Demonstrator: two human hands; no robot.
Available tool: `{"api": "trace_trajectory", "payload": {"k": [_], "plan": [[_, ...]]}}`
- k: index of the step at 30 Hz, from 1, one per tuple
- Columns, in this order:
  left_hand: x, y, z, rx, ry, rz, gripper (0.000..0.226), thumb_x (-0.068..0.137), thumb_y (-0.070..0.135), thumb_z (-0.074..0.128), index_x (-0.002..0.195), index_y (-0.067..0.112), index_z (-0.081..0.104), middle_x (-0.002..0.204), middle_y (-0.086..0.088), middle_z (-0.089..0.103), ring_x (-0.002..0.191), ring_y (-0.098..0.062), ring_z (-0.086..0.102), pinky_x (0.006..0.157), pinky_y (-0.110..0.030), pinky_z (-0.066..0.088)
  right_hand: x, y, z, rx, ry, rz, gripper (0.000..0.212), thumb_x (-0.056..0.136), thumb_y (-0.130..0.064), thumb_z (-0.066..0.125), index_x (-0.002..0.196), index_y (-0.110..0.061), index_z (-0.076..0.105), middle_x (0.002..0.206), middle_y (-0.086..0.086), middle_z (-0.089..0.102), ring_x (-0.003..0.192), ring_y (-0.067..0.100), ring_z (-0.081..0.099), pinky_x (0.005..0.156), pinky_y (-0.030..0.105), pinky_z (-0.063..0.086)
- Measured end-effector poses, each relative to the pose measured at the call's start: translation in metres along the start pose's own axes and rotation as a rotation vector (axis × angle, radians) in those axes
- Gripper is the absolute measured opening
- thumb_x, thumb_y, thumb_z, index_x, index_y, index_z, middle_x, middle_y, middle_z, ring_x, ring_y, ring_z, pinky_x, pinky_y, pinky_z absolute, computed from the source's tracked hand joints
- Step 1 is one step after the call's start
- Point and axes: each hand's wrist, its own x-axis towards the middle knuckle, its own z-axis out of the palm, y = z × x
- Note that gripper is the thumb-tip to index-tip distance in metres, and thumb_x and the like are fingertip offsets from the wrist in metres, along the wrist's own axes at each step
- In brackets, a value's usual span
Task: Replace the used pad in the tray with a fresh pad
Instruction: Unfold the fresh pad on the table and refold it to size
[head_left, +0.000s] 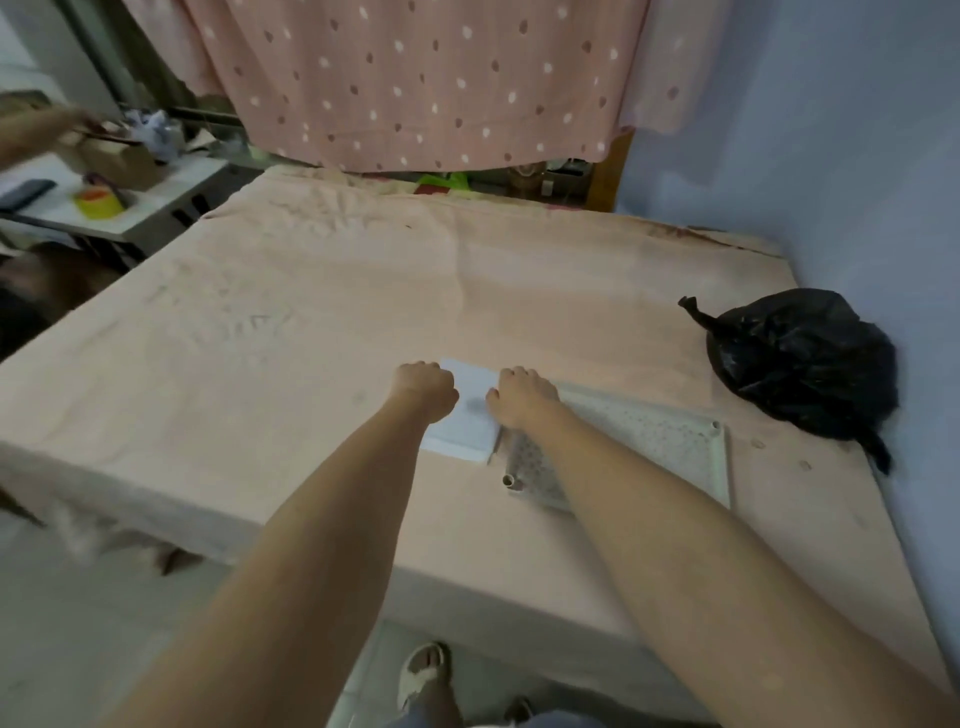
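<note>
Both arms reach out over the bed (311, 291), and the left hand (423, 384) and right hand (522, 395) curl onto the folded white pad (470, 415), fingertips hidden beneath the knuckles. The pad lies just left of the perforated tray (670, 441), whose near corner the right forearm covers.

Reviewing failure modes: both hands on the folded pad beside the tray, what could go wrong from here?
1. The pad is folded and lies partly off the tray; unfolded there, it could spread over the bedsheet instead.
2. The right hand crosses the tray's corner and may nudge it.
</note>
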Motion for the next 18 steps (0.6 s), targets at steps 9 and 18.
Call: {"api": "trace_trajectory", "payload": {"k": [9,18], "plan": [[0.025,-0.035,0.061,-0.152,-0.093,0.046,0.032,0.097,0.021,0.037,0.124,0.007,0.047,0.123,-0.011,0.052,0.113,-0.029,0.052,0.083,-0.031,0.038,0.028,-0.027,0.054,0.345,-0.115,0.22,0.037,0.094,-0.024,0.046,0.122,-0.001,0.045,0.127,0.017,0.049,0.105,0.031,0.054,0.069,0.031,0.037],[0.072,-0.06,0.088,-0.541,-0.186,-0.048,0.039,0.09,0.02,0.048,0.123,-0.001,0.045,0.124,-0.018,0.052,0.111,-0.035,0.053,0.085,-0.035,0.043,0.05,-0.041,0.073,0.487,-0.07,0.506,0.046,0.093,-0.021,0.052,0.131,0.003,0.04,0.137,0.021,0.037,0.122,0.034,0.047,0.092,0.032,0.043]]}}
